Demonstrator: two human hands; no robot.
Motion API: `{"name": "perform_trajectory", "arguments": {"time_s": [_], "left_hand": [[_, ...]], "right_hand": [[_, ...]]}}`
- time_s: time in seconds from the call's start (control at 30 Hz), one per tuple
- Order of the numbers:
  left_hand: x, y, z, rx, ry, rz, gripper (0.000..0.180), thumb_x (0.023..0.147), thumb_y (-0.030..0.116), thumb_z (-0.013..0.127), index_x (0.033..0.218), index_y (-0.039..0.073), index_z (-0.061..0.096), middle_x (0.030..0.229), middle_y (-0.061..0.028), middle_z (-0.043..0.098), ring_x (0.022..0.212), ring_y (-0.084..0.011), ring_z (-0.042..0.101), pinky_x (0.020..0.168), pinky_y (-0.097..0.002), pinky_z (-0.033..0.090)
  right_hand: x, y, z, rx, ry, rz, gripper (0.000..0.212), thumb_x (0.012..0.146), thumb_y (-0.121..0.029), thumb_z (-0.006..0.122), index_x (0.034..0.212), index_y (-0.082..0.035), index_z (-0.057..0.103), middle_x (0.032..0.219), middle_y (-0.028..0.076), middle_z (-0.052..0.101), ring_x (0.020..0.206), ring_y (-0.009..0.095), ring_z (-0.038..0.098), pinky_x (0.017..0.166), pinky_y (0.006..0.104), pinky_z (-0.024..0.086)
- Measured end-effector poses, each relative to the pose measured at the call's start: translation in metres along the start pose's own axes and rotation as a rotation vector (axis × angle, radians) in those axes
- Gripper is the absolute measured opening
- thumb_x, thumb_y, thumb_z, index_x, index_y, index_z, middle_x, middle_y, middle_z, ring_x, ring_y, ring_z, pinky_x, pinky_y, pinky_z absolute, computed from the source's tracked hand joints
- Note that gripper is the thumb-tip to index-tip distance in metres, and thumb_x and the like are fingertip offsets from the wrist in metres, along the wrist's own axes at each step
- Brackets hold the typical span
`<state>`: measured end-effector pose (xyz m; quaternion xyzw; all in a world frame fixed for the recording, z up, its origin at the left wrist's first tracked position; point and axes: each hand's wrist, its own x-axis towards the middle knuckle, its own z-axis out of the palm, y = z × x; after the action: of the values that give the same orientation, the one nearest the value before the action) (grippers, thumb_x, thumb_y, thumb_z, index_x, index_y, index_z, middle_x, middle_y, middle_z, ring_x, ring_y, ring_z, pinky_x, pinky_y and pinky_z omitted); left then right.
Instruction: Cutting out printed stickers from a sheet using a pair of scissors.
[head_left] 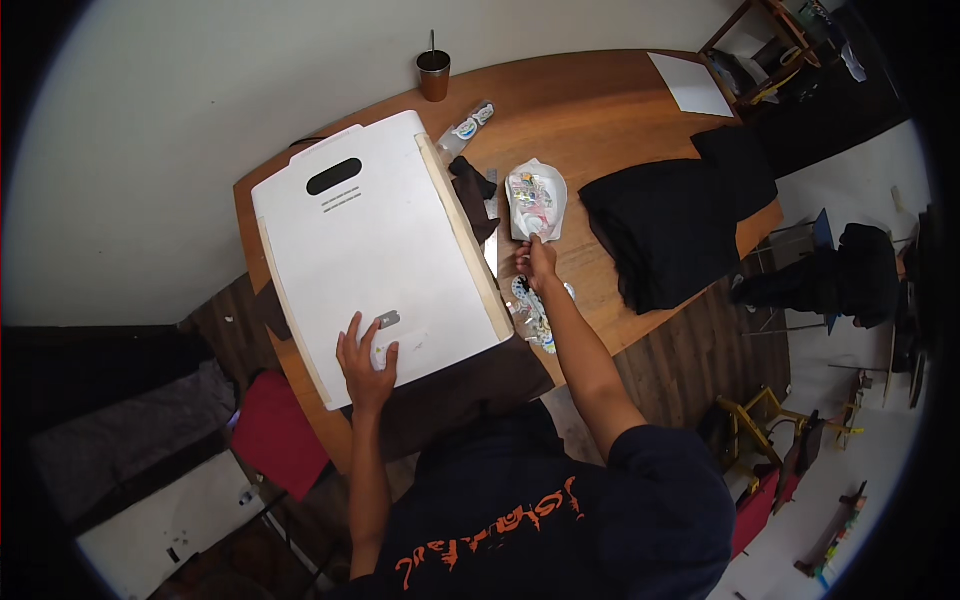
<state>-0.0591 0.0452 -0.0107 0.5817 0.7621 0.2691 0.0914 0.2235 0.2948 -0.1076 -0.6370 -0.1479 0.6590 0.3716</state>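
Observation:
My left hand [368, 372] rests on the lower part of a large white panel [365, 245], fingers apart. A small whitish piece [380, 354] shows between its thumb and fingers; I cannot tell whether it is touched. Just above those fingertips is a small grey rounded plate [388, 319]. My right hand [538, 263] reaches to the near end of a white dish-like holder [557, 192] with colourful printed stickers [530, 193] on it. The right fingers are closed there, and what they pinch is hidden. Brown cloth [450, 395] sticks out under the panel's near edge.
On the wooden table [590, 95] stand a brown cup [433, 77] and clear sticker packs [535, 322]. A metal ruler [492, 250] lies beside the panel. Folded black cloth [660, 230] is at the right, white paper [690, 85] far right. Another person [850, 280] is beyond the table.

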Motion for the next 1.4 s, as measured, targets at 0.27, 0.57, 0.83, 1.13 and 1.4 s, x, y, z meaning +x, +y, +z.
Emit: {"name": "perform_trajectory", "arguments": {"time_s": [0.27, 0.57, 0.83, 1.13, 1.4], "left_hand": [[-0.002, -0.004, 0.003, -0.015, 0.018, 0.022, 0.042, 0.088, 0.026, 0.071, 0.126, 0.010, 0.062, 0.146, -0.0154, 0.046, 0.134, -0.0317, 0.044, 0.116, -0.0512, 0.026], [-0.003, -0.007, 0.003, -0.086, 0.065, 0.044, 0.040, 0.091, 0.025, 0.068, 0.127, 0.011, 0.062, 0.143, -0.0156, 0.049, 0.133, -0.0326, 0.045, 0.115, -0.0518, 0.028], [-0.007, -0.015, 0.009, -0.195, 0.075, 0.071, 0.050, 0.095, 0.027, 0.062, 0.139, 0.006, 0.049, 0.141, -0.0141, 0.052, 0.135, -0.0316, 0.045, 0.115, -0.0491, 0.028], [-0.003, -0.006, 0.001, -0.047, -0.020, 0.203, 0.075, 0.081, 0.048, 0.075, 0.142, 0.014, 0.048, 0.147, -0.0171, 0.043, 0.136, -0.0331, 0.043, 0.114, -0.0546, 0.027], [-0.005, -0.010, 0.006, -0.182, 0.054, 0.163, 0.068, 0.080, 0.043, 0.077, 0.135, 0.012, 0.052, 0.143, -0.0174, 0.047, 0.133, -0.0342, 0.046, 0.113, -0.0541, 0.028]], "right_hand": [[-0.064, -0.004, -0.016, -0.016, -0.128, -0.289, 0.029, 0.100, -0.033, 0.052, 0.093, -0.004, 0.052, 0.065, 0.007, 0.057, 0.044, 0.015, 0.050, 0.040, 0.0281, 0.041], [-0.190, 0.052, -0.003, -0.058, -0.330, -0.304, 0.030, 0.104, -0.033, 0.052, 0.093, -0.006, 0.050, 0.062, 0.006, 0.056, 0.042, 0.013, 0.051, 0.036, 0.0257, 0.041], [-0.228, 0.125, 0.041, -0.128, -0.437, -0.215, 0.036, 0.104, -0.037, 0.050, 0.094, -0.003, 0.052, 0.063, 0.008, 0.057, 0.042, 0.013, 0.051, 0.037, 0.0268, 0.042], [-0.206, 0.099, 0.008, -0.752, -0.417, -0.775, 0.029, 0.100, -0.021, 0.059, 0.077, -0.002, 0.058, 0.060, 0.005, 0.054, 0.053, 0.015, 0.050, 0.052, 0.0337, 0.038], [-0.223, 0.034, 0.059, -1.253, -0.466, -1.385, 0.008, 0.087, -0.014, 0.069, 0.088, -0.006, 0.068, 0.092, 0.012, 0.056, 0.084, 0.031, 0.052, 0.078, 0.0423, 0.041]]}}
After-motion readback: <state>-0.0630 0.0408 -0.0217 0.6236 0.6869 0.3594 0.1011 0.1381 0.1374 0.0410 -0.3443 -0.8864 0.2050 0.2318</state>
